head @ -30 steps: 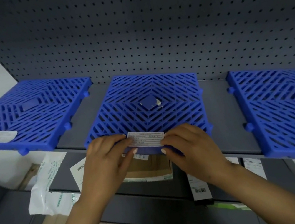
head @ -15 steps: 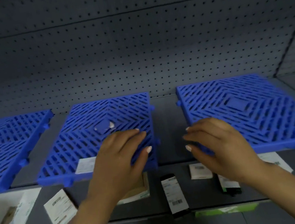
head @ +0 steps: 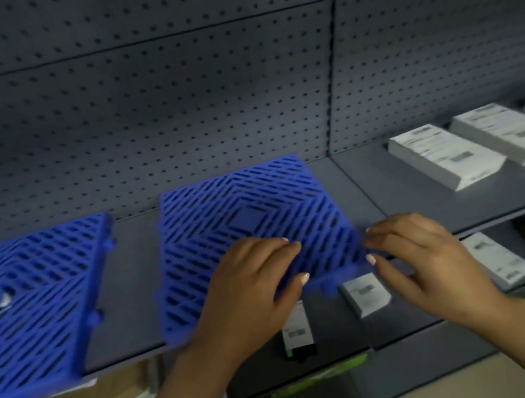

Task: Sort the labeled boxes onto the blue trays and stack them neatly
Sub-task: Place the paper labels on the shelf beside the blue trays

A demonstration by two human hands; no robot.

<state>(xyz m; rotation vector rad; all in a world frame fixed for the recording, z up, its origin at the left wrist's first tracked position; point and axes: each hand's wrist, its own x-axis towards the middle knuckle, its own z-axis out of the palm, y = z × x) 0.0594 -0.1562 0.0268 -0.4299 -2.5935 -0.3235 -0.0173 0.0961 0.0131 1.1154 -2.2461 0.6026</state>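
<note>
White labeled boxes (head: 444,154) lie on the shelf (head: 389,198) toward its back right corner, long axes running front to back, nearer the empty, loosely spread right hand (head: 414,260) than the empty left hand (head: 252,291) over the blue tray (head: 221,212).

Two bare hands and forearms, nothing worn.
We see the left hand (head: 248,291) and right hand (head: 428,261) bare to the frame edge: no sleeves, gloves, rings, watch or bands. Fingers (head: 288,246) are slim, with short rounded nails in a pale, light polish; we can make them out on both thumbs and several fingertips. Edges are motion-blurred.
</note>
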